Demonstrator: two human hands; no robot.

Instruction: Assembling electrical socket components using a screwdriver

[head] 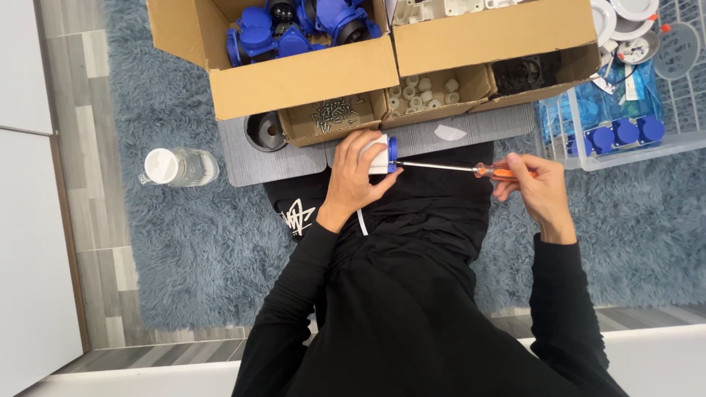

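My left hand (353, 176) grips a small white part with a blue ring (384, 154), held over my lap. In my right hand (533, 187) is a screwdriver (471, 170) with an orange handle. Its long metal shaft lies level and its tip meets the blue end of the white part. Both arms are in black sleeves.
A large cardboard box (294, 81) of blue parts stands ahead, beside another box (500, 33). Small open boxes hold screws (332, 112) and white caps (426, 92). A clear crate (625, 136) sits right, a plastic bottle (176, 166) left, on a grey shaggy rug (191, 242).
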